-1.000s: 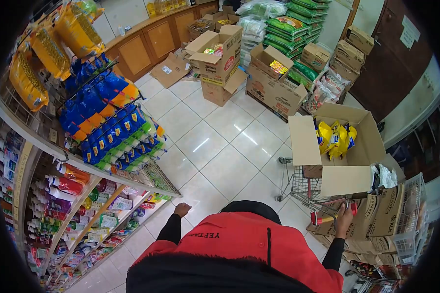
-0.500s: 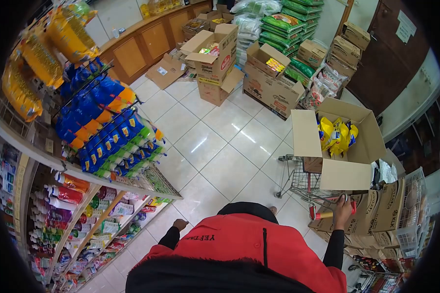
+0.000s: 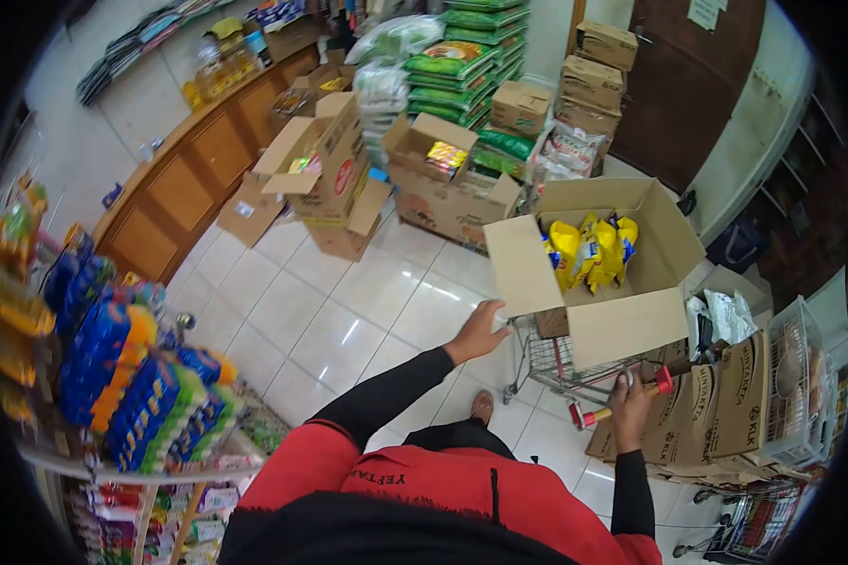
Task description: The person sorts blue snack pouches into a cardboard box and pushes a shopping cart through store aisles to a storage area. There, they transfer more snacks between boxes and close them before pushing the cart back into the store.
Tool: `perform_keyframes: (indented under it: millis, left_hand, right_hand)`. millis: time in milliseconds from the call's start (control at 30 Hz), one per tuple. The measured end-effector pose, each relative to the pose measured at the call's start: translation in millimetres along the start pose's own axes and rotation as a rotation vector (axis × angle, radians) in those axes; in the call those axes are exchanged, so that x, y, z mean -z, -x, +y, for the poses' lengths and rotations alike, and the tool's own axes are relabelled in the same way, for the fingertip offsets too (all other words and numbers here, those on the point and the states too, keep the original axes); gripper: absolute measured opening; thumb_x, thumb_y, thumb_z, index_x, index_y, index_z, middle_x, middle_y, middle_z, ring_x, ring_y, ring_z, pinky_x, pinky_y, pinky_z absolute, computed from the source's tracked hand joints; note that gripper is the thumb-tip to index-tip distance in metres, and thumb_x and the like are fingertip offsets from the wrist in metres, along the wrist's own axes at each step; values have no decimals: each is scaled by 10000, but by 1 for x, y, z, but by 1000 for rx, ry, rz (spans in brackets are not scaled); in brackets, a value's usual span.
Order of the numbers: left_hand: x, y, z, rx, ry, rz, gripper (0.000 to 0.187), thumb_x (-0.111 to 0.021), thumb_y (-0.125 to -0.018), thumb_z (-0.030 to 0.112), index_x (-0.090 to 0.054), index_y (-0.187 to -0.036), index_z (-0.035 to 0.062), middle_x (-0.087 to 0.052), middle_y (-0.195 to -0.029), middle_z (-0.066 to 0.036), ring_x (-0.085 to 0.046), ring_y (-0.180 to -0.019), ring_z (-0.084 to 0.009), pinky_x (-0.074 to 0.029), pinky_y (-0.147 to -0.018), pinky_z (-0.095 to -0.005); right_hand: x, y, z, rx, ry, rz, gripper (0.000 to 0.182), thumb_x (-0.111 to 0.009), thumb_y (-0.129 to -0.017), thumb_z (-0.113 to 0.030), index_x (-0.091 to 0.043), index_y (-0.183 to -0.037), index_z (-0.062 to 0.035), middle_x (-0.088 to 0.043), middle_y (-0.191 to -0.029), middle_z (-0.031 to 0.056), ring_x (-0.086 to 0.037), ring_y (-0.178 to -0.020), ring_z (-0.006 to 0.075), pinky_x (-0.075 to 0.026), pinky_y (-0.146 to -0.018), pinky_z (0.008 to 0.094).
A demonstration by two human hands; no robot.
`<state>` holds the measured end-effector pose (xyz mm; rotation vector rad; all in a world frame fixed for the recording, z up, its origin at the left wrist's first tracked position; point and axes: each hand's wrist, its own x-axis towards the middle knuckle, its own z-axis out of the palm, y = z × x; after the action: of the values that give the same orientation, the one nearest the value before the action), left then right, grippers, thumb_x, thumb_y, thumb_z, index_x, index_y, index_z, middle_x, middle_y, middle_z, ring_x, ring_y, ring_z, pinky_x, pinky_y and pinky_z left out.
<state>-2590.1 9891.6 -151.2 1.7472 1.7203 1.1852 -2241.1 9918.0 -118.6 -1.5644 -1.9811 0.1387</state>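
Observation:
My left hand (image 3: 479,331) is stretched forward with fingers apart, its fingertips close to the lower left corner of a large open cardboard box (image 3: 631,327). Inside the box several yellow packets (image 3: 589,252) stand bunched toward its left side. The box rests on top of a wire shopping cart (image 3: 548,360). My right hand (image 3: 628,411) is closed on the cart's red-ended handle (image 3: 594,415), to the right of my body. One flap of the box hides part of the cart.
Stacked cartons (image 3: 730,395) and a white plastic basket (image 3: 801,381) stand on the right. Further off are open boxes (image 3: 325,169) and green sacks (image 3: 452,71). Shelving with blue packs (image 3: 113,358) lies left. Another cart (image 3: 763,523) is at lower right.
My left hand has swung up and forward from beside my body to near the box flap. The view has turned right, and box and cart appear further left.

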Motion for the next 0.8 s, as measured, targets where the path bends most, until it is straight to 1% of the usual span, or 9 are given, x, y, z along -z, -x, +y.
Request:
perform_keyframes:
  millis: [67, 167, 200, 267, 367, 500, 667, 733, 800]
  left_hand:
    - [-41, -72, 8, 20, 77, -24, 626, -641, -746, 261, -362, -1204, -61, -403, -1195, -273, -374, -1160, -377, -319, -975, -386]
    - [-97, -155, -15, 485, -101, -38, 961, -669, -677, 420, -156, -1324, -71, -184, -1331, -355, -154, -1270, -459, -168, -1046, -466]
    - [-104, -176, -19, 484, -93, -56, 961, -669, -677, 420, -156, -1324, -71, -184, -1331, -355, -154, -1270, -459, -168, -1046, -466]
    - [-112, -209, -34, 791, -69, -63, 993, -663, -684, 461, -122, -1331, -65, -159, -1346, -342, -181, -1263, -459, -177, -1040, -476]
    - [-121, -251, -72, 849, 108, -60, 1028, -676, -681, 475, -92, -1337, -60, -193, -1350, -314, -270, -1230, -454, -262, -1004, -494]
    - [-115, -313, -71, 993, 346, -212, 989, -726, -667, 390, -93, -1313, -10, -298, -1313, -252, -449, -1107, -419, -452, -793, -555]
    - [-155, -380, -136, 1203, 446, -359, 841, -691, -699, 298, -143, -1266, 7, -336, -1270, -235, -463, -1084, -401, -446, -773, -592]
    - [-174, -397, -193, 1053, 886, -752, 761, -623, -720, 189, -133, -1277, 17, -342, -1270, -209, -461, -1080, -408, -444, -771, -607]
    - [-173, -415, -185, 1075, 945, -648, 710, -561, -717, 106, -140, -1284, 26, -344, -1275, -187, -450, -1097, -410, -451, -751, -618]
  right_hand:
    - [6, -19, -24, -193, -76, -186, 258, -493, -875, -242, -566, -924, 0, -572, -717, 231, -561, -689, 409, -430, -601, 458]
    - [3, -50, -38, -244, -139, -258, 233, -495, -870, -230, -542, -840, -4, -566, -700, 217, -558, -685, 401, -419, -588, 465]
    - [-1, -60, -39, -259, -127, -259, 233, -495, -870, -230, -542, -840, -4, -566, -700, 217, -558, -685, 401, -419, -588, 465]
    - [-8, -77, -40, -250, -123, -253, 213, -492, -869, -217, -530, -826, -11, -571, -711, 208, -560, -688, 394, -416, -576, 460]
    - [-21, -100, -40, -293, -160, -257, 197, -489, -871, -212, -545, -875, -23, -584, -729, 193, -573, -686, 377, -429, -580, 439]
    - [-37, -137, -33, -372, -181, -283, 178, -502, -864, -187, -560, -922, -29, -603, -732, 172, -595, -684, 350, -450, -598, 408]
    - [-57, -181, -28, -446, -177, -238, 134, -537, -819, -105, -563, -927, -29, -612, -730, 165, -607, -694, 336, -458, -611, 401]
    - [-66, -198, -23, -455, -56, -238, 162, -546, -774, -42, -563, -934, -30, -621, -754, 163, -610, -718, 339, -464, -631, 397]
    - [-79, -214, -12, -487, -113, -192, 207, -528, -752, -7, -567, -949, -57, -630, -797, 154, -604, -743, 357, -469, -654, 408]
